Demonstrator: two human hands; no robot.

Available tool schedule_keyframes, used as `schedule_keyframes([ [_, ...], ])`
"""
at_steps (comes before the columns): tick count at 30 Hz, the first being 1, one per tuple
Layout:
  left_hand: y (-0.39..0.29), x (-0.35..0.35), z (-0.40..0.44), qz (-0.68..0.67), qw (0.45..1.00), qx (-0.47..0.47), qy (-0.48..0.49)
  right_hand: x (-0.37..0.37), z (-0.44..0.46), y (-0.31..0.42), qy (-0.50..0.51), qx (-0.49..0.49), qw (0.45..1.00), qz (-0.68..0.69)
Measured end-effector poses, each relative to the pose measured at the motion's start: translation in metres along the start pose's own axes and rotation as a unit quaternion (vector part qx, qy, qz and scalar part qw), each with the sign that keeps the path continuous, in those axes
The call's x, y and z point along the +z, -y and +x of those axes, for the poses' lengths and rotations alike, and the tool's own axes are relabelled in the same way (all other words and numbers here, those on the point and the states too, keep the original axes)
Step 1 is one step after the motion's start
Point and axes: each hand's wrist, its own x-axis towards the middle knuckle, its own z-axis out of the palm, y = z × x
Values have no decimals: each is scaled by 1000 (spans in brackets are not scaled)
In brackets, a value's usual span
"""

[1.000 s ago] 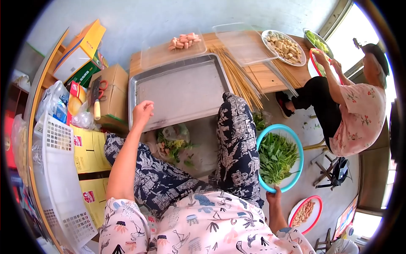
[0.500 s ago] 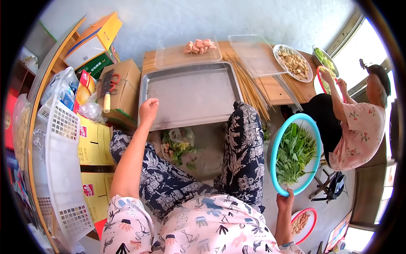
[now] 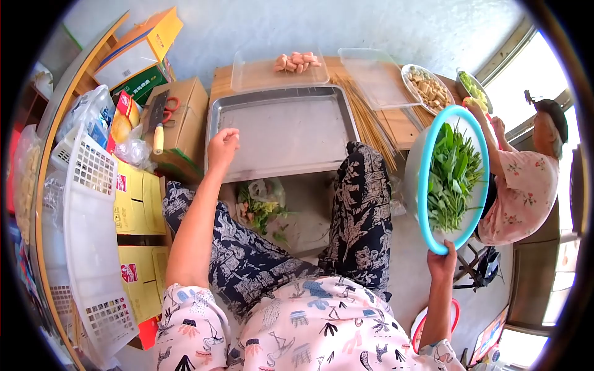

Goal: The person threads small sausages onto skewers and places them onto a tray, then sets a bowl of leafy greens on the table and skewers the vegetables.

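Note:
My right hand (image 3: 442,261) grips the near rim of a white basin with a turquoise edge (image 3: 424,191), which is tilted up at my right. Leafy greens (image 3: 455,176) with long stems fill it. My left hand (image 3: 223,150) is closed, its fingers curled with nothing visible in them, over the left side of a large metal tray (image 3: 281,133). The tray lies in front of me at the table's near edge, above my knees.
On the wooden table (image 3: 396,123) are pink sausage pieces (image 3: 297,62) in a clear tray, bamboo skewers (image 3: 365,117) and a plate of cut food (image 3: 430,89). A cleaver (image 3: 157,114) and red scissors (image 3: 171,108) lie on a carton at left. Another person (image 3: 520,179) sits at right.
My right hand has raised the basin of greens and brought it forward, toward the table. My left hand has stayed near the tray's left side, its fingers slightly looser.

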Motion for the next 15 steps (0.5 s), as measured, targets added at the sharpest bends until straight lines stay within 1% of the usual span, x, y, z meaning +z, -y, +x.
schedule_keyframes([
  [2,-5,-2,-1,-11,1000,-7,10,-9,7,9,40,29,998,26],
  [3,-7,-2,-1,-31,999,-14,9,1,2,10,2,24,1000,9],
  [4,-9,-3,0,-53,998,-21,6,14,-3,12,3,21,1000,7],
  [6,-13,-5,0,-70,997,-26,9,32,-12,14,-55,-13,998,-9],
  [7,-18,-5,-1,-80,996,-32,3,30,-10,19,-33,-1,999,-3],
  [8,-20,-5,-1,-89,995,-37,-1,35,-11,20,-33,-3,999,-4],
  [10,-21,-4,-2,-94,995,-35,6,66,-25,21,-44,-55,996,-53],
  [11,-22,-3,-2,-98,995,-33,10,55,-19,31,33,-22,998,-56],
  [15,-22,-3,-3,-125,991,-34,22,104,-29,25,19,-43,993,-109],
])
